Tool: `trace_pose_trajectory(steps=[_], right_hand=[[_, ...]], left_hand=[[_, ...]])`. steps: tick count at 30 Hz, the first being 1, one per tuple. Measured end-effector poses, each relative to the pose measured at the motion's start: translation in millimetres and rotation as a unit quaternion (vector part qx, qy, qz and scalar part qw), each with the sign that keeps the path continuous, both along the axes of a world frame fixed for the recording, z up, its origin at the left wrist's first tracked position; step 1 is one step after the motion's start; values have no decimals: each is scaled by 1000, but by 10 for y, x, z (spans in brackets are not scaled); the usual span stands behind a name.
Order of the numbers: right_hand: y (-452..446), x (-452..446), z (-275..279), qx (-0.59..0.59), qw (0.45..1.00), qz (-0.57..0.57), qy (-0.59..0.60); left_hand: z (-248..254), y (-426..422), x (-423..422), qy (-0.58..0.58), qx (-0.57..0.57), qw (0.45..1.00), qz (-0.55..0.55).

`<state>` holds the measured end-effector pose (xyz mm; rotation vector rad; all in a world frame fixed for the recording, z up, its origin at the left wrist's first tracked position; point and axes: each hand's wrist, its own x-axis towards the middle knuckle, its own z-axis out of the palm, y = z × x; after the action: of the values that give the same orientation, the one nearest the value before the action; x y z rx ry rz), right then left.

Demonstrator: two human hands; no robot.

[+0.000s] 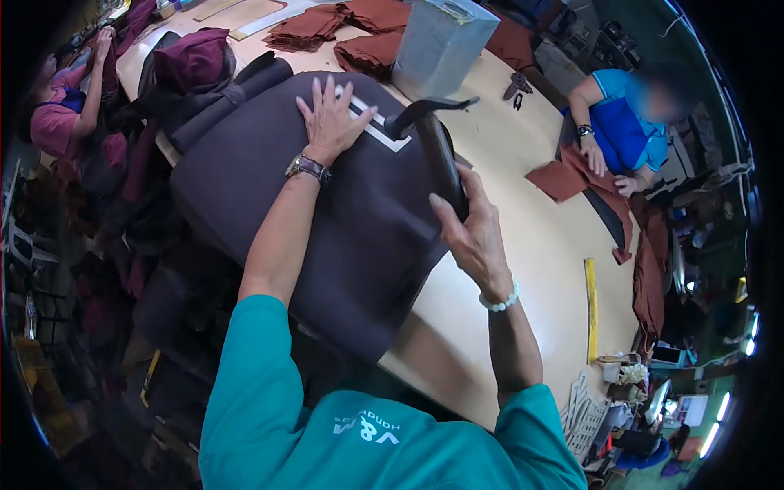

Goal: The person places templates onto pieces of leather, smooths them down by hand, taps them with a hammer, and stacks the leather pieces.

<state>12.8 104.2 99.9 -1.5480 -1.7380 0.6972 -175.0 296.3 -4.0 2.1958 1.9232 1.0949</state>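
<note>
A large dark purple-brown sheet of material [245, 171] covers the near left part of the table and hangs over its edge. My left hand [328, 122] lies flat on it with fingers spread, partly over a white angular template [396, 144]. At the sheet's right edge, my right hand [478, 233] has its thumb and fingers around a dark rolled length of material [442, 163]. A black curved end [425, 108] sticks out at its top; whether it belongs to the sheet I cannot tell.
A grey metal block [445, 49] stands beyond the sheet, near stacks of rust-brown pieces [306, 28]. At right, a co-worker in blue [616, 122] handles rust-brown pieces [559, 181]. A yellow ruler [590, 310] lies on the table [523, 327]. Another person [69, 114] stands at left.
</note>
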Motion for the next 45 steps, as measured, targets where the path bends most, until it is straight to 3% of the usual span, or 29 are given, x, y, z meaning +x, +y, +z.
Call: trace_pose_trajectory(steps=[3, 7, 8, 9, 12, 15, 16, 17, 19, 21, 25, 27, 30, 32, 33, 35, 37, 39, 40, 41, 42, 44, 45], right_hand=[[151, -83, 16, 121, 992, -34, -22], [340, -94, -345, 121, 988, -83, -44], [356, -23, -614, 160, 974, -37, -154], [300, -63, -573, 8, 983, -60, -175], [452, 115, -361, -12, 988, -24, -155], [431, -40, -189, 1, 995, -94, -32], [485, -30, -426, 75, 990, -108, -49], [598, 60, -793, 271, 948, -63, -155], [590, 81, -593, -25, 991, -39, -127], [670, 164, -167, -139, 989, -24, -51], [579, -12, -181, 13, 994, -109, 10], [518, -70, -510, 139, 975, -23, -173], [633, -45, -231, -56, 985, -23, -160], [648, -142, 2, -95, 990, -57, -90], [682, -221, -76, -39, 992, -70, -95], [744, -366, -355, 75, 988, -97, -98], [755, -450, -440, 1, 979, -33, -203], [900, -384, -125, -138, 988, 2, -73], [921, -408, 51, -158, 981, 3, -108], [982, -431, -19, -94, 989, -9, -110], [1058, -461, -169, -30, 993, -20, -113], [1031, -709, -287, 51, 988, -62, -133], [1084, -754, -434, 66, 975, -47, -206]], left_hand=[[-40, 41, -39, 4, -63, 998, -3], [-64, 42, -31, -3, -77, 997, -1], [-56, 43, -32, -4, -78, 997, -1], [-49, 41, -25, -3, -80, 997, -4], [-72, 52, -21, -1, -63, 998, -1], [-53, 39, -22, 4, -76, 997, 4], [-52, 38, -27, 4, -76, 997, 2], [-69, 39, -36, 6, -79, 997, 5], [-79, 69, -30, 12, -79, 997, 3], [-74, 35, -29, 12, -85, 996, 1], [-54, 29, -18, -3, -73, 997, 2], [-47, 26, -28, -3, -81, 997, 0], [-41, 37, -23, 8, -92, 996, 5], [-75, 127, -46, -135, -94, 986, -11], [-98, 219, -79, -207, -96, 974, -16], [-258, 344, -169, -219, -59, 974, -25], [-188, 347, -221, -291, -5, 956, -37], [-84, 343, -249, -468, -2, 881, -72], [-57, 315, -247, -550, -4, 830, -90], [-36, 302, -243, -628, -6, 771, -107], [-51, 308, -247, -654, -6, 747, -121], [2, 281, -203, -676, 20, 730, -102], [4, 254, -206, -685, 30, 723, -91]])
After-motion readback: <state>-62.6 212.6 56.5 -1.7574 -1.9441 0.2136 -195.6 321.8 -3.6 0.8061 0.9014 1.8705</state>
